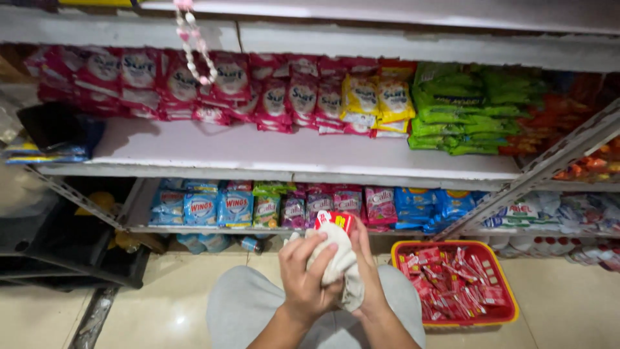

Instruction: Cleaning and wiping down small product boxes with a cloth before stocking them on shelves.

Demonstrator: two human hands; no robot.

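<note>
Head view: left hand gripping white cloth, right hand pinching red packet; possibly slipping toward red basket under hard rubbing.

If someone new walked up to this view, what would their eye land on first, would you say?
Most likely the two hands at the bottom centre: the left hand presses a whitish cloth against a small red packet that the right hand holds from behind. Next, the red basket of red sachets on the floor to the right, then the band of pink packets along the back of the white shelf above.
</note>
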